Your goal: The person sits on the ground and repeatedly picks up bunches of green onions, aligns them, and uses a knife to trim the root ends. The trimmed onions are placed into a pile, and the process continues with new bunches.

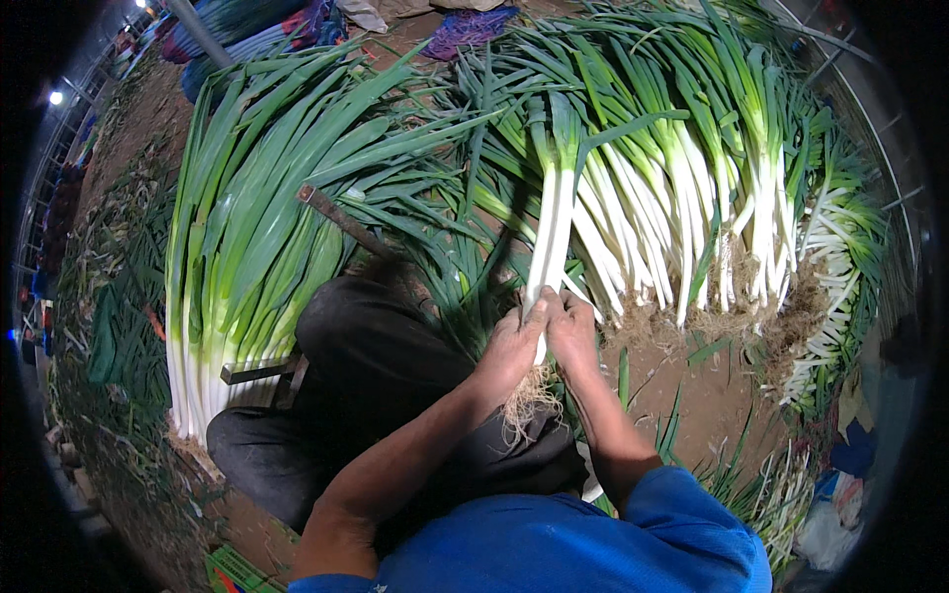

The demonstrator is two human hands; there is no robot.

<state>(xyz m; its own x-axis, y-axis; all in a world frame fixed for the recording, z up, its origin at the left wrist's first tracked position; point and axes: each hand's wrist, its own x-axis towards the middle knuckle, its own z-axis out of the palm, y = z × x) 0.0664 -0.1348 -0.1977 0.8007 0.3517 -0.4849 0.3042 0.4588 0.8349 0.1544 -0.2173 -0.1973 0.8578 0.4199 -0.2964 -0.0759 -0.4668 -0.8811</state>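
Note:
Both my hands grip a pair of long white-stemmed leeks [552, 222] in front of my lap. My left hand [511, 345] wraps the lower stems from the left, just above the hanging roots. On the other side my right hand [572, 326] presses its fingers against the same stems, thumbs close together. The roots [530, 404] dangle over my dark trousers, and the green tops point away from me. To the right lies a row of leeks [675, 215] with soil on the roots. A stack of pale, cleaner-looking leeks [222, 296] leans in a metal frame [256, 370] at my left.
A flat metal bar [345, 222] sticks up beside my knee. Loose green leaves [452, 267] cover the ground ahead. More leeks [830, 274] lie at the far right. Purple netting [467, 33] is at the back, and a green plastic crate [237, 571] sits at lower left.

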